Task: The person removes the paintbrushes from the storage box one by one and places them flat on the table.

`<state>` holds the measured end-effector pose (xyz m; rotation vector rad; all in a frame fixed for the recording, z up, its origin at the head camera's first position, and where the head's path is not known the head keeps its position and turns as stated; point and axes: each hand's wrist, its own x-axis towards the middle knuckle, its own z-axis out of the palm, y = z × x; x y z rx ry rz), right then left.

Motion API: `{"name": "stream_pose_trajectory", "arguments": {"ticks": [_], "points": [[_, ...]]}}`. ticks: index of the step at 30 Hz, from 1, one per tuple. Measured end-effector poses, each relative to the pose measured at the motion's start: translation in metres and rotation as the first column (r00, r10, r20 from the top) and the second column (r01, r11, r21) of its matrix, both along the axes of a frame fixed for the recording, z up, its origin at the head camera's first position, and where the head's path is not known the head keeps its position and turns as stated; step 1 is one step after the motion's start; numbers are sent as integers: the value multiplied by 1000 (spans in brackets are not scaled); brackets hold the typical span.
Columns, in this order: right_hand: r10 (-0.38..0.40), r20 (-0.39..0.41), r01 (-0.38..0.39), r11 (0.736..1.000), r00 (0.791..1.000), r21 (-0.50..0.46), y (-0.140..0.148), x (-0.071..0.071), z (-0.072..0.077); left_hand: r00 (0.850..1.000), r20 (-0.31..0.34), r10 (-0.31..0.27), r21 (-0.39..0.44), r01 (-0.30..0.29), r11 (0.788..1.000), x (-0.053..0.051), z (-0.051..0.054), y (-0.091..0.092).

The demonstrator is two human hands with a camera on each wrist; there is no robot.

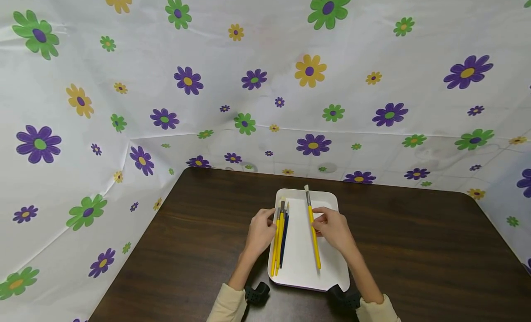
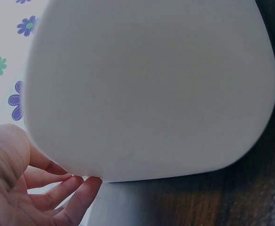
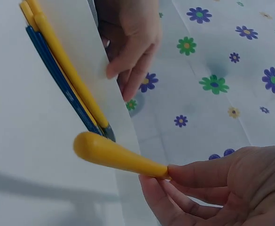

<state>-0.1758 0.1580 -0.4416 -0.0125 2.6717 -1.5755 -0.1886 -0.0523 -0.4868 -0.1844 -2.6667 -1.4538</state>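
Observation:
A white rectangular tray (image 1: 296,257) lies on the table. My right hand (image 1: 333,227) pinches a yellow-handled paintbrush (image 1: 316,249) between thumb and fingers. The brush is over the tray's right half, its pale bristles pointing to the far end; in the right wrist view its rounded handle end (image 3: 88,147) faces the camera. At the tray's left side, my left hand (image 1: 260,232) grips the rim, with its fingertips against the edge in the left wrist view. Beside that hand, yellow paintbrushes (image 1: 277,253) and thin dark blue ones (image 1: 284,241) lie lengthwise along the tray's left side.
The dark wooden table (image 1: 415,248) extends to both sides of the tray. A white flowered cloth (image 1: 269,50) hangs behind the table and along its left. Black wrist mounts (image 1: 258,293) sit on both forearms near the tray's near edge.

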Motion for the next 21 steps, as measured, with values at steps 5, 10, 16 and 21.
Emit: {"name": "stream_pose_trajectory", "arguments": {"ticks": [5,10,16,21], "points": [[-12,-1,12,1000,1000,13,9,0,2,1000,-5,-2,-3,2,1000,0,-1,-1],[-20,4,20,999,1000,29,14,0,3,1000,-11,-7,9,7,1000,0,-2,-2],[-25,-3,25,999,1000,43,24,-1,5,1000,-17,-12,15,12,1000,-1,-3,-2],[-24,1,24,998,1000,64,31,-2,6,1000,-20,-10,15,10,1000,-1,-3,-2]]}}
